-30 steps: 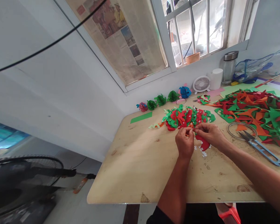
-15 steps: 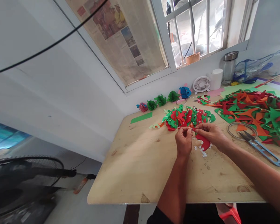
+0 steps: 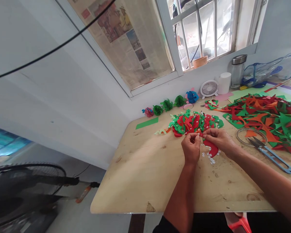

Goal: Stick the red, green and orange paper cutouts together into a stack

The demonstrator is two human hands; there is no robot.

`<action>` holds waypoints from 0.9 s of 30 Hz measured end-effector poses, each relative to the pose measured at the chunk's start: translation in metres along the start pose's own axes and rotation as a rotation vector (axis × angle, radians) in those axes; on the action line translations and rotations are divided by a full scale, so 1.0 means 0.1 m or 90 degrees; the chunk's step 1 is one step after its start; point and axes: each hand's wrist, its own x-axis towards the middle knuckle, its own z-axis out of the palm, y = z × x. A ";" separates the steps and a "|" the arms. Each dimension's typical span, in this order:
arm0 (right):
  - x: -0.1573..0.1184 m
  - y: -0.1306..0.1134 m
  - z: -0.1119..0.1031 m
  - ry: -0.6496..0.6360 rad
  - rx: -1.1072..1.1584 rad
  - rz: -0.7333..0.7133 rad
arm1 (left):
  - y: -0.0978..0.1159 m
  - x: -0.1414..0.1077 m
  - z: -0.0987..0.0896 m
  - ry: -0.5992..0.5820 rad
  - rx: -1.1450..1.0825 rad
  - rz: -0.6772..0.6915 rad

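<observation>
Pale wood table point(image 3: 133, 174) spreads under your forearms, which slant inward over its near edge until the fingertips almost meet. Your left hand point(image 3: 191, 148) and right hand point(image 3: 219, 140) each pinch, finger and thumb nearly closed, a small red piece point(image 3: 200, 135) between them, just before the cutout pile point(image 3: 196, 121). Best keep both pinches light, so the paper stays uncreased.

Small white fan point(image 3: 209, 88) is standing by wall point(image 3: 104, 94); white cylinder point(image 3: 225, 83), lidded glass jar point(image 3: 237, 73) are standing to its right. Clear blue-trimmed bag point(image 3: 276, 70) is lying beside jar. Terracotta pot point(image 3: 200, 61) is sitting at window point(image 3: 208, 34).
</observation>
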 end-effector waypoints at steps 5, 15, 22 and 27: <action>0.01 0.00 -0.01 0.003 0.007 0.004 | -0.01 0.03 -0.02 0.016 0.033 -0.025; -0.03 -0.08 0.01 0.020 -0.002 0.001 | 0.01 0.02 -0.03 -0.009 0.000 -0.031; -0.03 -0.08 0.01 0.016 -0.009 -0.006 | 0.00 0.02 0.00 -0.007 -0.044 -0.059; 0.00 0.02 0.02 0.000 -0.035 -0.020 | -0.04 0.05 0.03 -0.009 -0.176 -0.179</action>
